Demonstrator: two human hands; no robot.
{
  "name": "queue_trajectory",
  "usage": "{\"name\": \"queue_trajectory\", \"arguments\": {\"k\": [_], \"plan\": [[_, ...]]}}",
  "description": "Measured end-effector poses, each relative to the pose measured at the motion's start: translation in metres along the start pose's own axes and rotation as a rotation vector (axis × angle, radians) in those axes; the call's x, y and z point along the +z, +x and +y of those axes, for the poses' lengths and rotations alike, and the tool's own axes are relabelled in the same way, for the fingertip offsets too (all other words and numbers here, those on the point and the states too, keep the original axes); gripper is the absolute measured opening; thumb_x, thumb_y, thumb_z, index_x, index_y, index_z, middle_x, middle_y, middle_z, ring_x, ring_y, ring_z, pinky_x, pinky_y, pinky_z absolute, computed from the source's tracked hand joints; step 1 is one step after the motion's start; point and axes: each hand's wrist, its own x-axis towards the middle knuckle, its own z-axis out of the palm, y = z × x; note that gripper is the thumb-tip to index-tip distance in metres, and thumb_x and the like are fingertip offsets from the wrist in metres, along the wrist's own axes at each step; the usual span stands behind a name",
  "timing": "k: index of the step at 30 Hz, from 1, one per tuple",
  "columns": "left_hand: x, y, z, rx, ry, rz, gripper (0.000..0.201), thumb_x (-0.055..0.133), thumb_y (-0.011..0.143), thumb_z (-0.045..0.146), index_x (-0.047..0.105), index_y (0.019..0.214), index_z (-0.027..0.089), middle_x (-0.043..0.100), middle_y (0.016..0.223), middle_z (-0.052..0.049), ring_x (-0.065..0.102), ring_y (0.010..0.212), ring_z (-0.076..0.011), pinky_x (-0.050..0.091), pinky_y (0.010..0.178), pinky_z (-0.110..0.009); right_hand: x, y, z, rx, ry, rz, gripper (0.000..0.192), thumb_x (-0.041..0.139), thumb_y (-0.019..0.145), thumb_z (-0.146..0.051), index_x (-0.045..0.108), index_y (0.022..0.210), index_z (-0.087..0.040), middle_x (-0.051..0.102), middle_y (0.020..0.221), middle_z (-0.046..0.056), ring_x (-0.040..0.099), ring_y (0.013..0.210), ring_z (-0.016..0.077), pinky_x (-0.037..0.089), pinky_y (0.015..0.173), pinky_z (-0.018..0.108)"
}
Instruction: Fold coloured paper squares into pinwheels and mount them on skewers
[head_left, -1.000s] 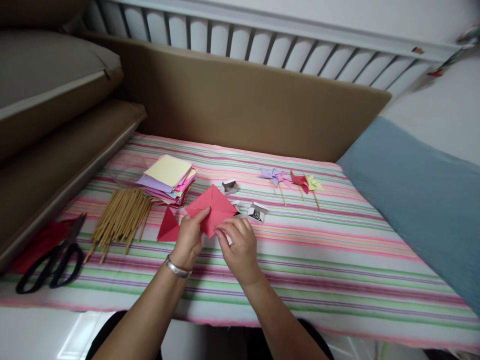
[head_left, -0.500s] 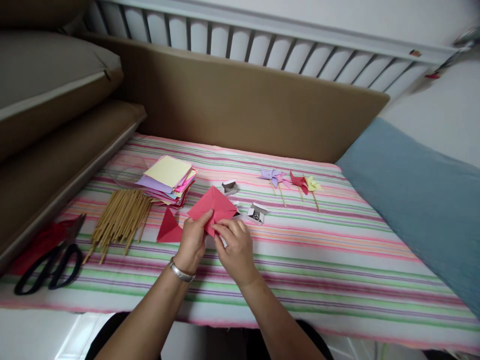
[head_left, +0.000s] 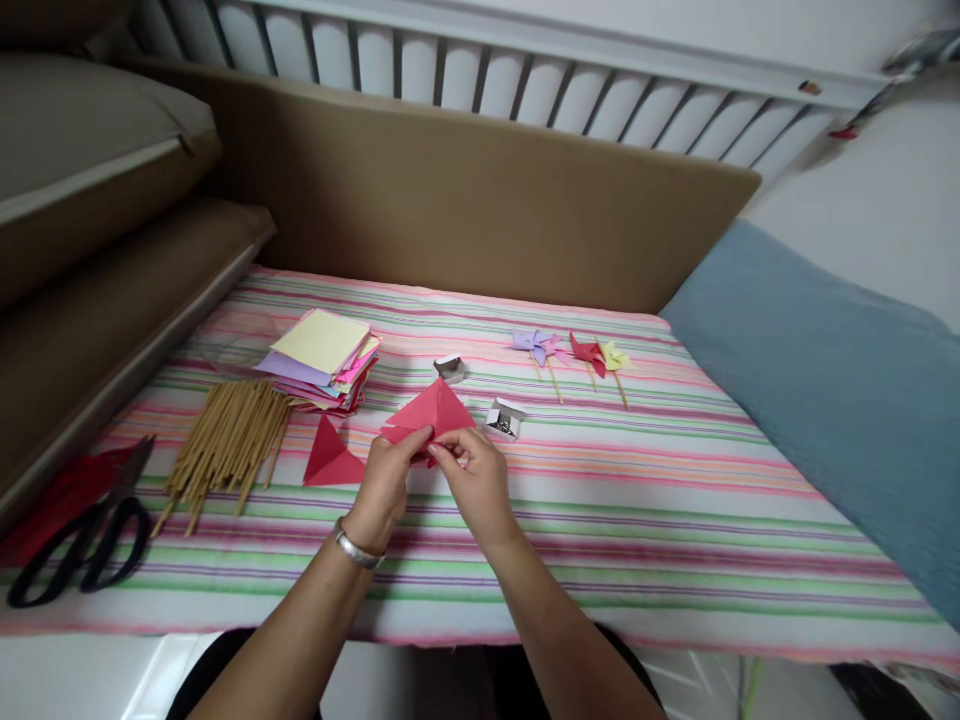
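A red square of paper (head_left: 433,405) with slits cut in from its corners is held up over the striped cloth. My left hand (head_left: 388,475), a silver bracelet at its wrist, pinches the paper's near left part with thumb and fingers. My right hand (head_left: 474,475) pinches the near corner of the same paper, the fingertips of both hands almost meeting. The lower part of the paper is hidden behind the fingers. Just left of my left hand, a second piece of red paper (head_left: 330,458) lies on the cloth, creased and partly raised.
Thin wooden sticks (head_left: 223,445) lie bundled at left, by black-handled scissors (head_left: 94,535) and red material (head_left: 56,500). Behind stands a stack of coloured paper squares (head_left: 322,345). Two small boxes (head_left: 450,368), one holding metal bits (head_left: 504,420), lie near several paper pinwheels (head_left: 589,350). A brown board (head_left: 465,200) stands behind.
The near corner of the red paper is now bent in under my fingertips, where it pointed down before. My hands stay close together. The whole view has shifted slightly.
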Motion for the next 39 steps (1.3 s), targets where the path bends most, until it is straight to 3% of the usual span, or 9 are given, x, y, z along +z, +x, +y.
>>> {"name": "queue_trajectory", "arguments": {"k": [9, 18, 20, 24, 26, 30, 33, 39], "plan": [[0.003, -0.004, 0.004, 0.019, -0.018, -0.035, 0.010, 0.075, 0.061, 0.023, 0.072, 0.063, 0.014, 0.071, 0.064, -0.003, 0.062, 0.061, -0.0135, 0.048, 0.067, -0.026, -0.001, 0.003, 0.001, 0.106, 0.025, 0.028, 0.010, 0.058, 0.078, -0.028, 0.062, 0.072, -0.021, 0.063, 0.072, 0.000, 0.057, 0.069, 0.0148, 0.043, 0.065, 0.026], [0.004, -0.005, 0.006, 0.078, 0.089, -0.106, 0.019, 0.075, 0.059, 0.020, 0.074, 0.077, 0.014, 0.073, 0.078, -0.004, 0.064, 0.072, -0.0171, 0.048, 0.074, -0.028, 0.002, 0.004, 0.005, 0.160, 0.015, 0.071, 0.008, 0.058, 0.075, -0.028, 0.059, 0.072, -0.021, 0.062, 0.069, -0.001, 0.057, 0.063, 0.0146, 0.044, 0.060, 0.026], [0.002, -0.003, 0.006, 0.067, 0.110, -0.085, 0.016, 0.074, 0.059, 0.020, 0.073, 0.074, 0.014, 0.073, 0.075, -0.004, 0.063, 0.070, -0.0171, 0.048, 0.071, -0.028, -0.001, 0.004, 0.003, 0.127, -0.023, 0.092, 0.010, 0.060, 0.073, -0.028, 0.061, 0.080, -0.021, 0.063, 0.073, 0.000, 0.058, 0.068, 0.0164, 0.046, 0.064, 0.029], [-0.004, 0.002, 0.009, 0.045, 0.155, -0.073, 0.018, 0.074, 0.057, 0.020, 0.073, 0.074, 0.014, 0.071, 0.071, -0.004, 0.063, 0.068, -0.0176, 0.047, 0.069, -0.029, -0.017, 0.013, 0.000, 0.020, -0.086, 0.153, 0.039, 0.066, 0.066, -0.022, 0.061, 0.105, -0.021, 0.063, 0.102, 0.008, 0.055, 0.100, 0.0251, 0.043, 0.088, 0.043], [-0.006, 0.003, 0.011, 0.002, 0.184, -0.078, 0.018, 0.075, 0.055, 0.020, 0.072, 0.072, 0.014, 0.071, 0.067, -0.004, 0.062, 0.066, -0.0179, 0.047, 0.067, -0.029, -0.025, 0.018, 0.001, 0.118, 0.018, 0.095, 0.050, 0.068, 0.064, -0.023, 0.058, 0.113, -0.021, 0.062, 0.108, 0.010, 0.054, 0.105, 0.0270, 0.044, 0.089, 0.044], [-0.005, 0.002, 0.012, -0.069, 0.213, -0.110, 0.023, 0.076, 0.051, 0.020, 0.073, 0.073, 0.013, 0.071, 0.069, -0.005, 0.062, 0.065, -0.0182, 0.046, 0.065, -0.029, -0.030, 0.024, 0.005, 0.410, 0.426, -0.157, 0.061, 0.068, 0.063, -0.024, 0.050, 0.121, -0.019, 0.067, 0.094, 0.006, 0.064, 0.085, 0.0230, 0.052, 0.072, 0.037], [-0.002, -0.001, 0.011, -0.072, 0.238, -0.132, 0.025, 0.076, 0.051, 0.018, 0.073, 0.075, 0.013, 0.071, 0.071, -0.005, 0.062, 0.065, -0.0182, 0.045, 0.063, -0.028, -0.027, 0.022, 0.008, 0.406, 0.559, -0.197, 0.053, 0.068, 0.060, -0.020, 0.055, 0.111, -0.020, 0.068, 0.089, 0.003, 0.065, 0.079, 0.0209, 0.052, 0.070, 0.034], [0.003, -0.005, 0.011, -0.067, 0.220, -0.165, 0.026, 0.077, 0.050, 0.017, 0.073, 0.075, 0.014, 0.072, 0.069, -0.005, 0.061, 0.063, -0.0177, 0.046, 0.064, -0.028, -0.025, 0.020, 0.010, 0.376, 0.573, -0.218, 0.038, 0.065, 0.062, -0.016, 0.060, 0.099, -0.021, 0.068, 0.085, 0.000, 0.063, 0.074, 0.0181, 0.052, 0.069, 0.032]]}}
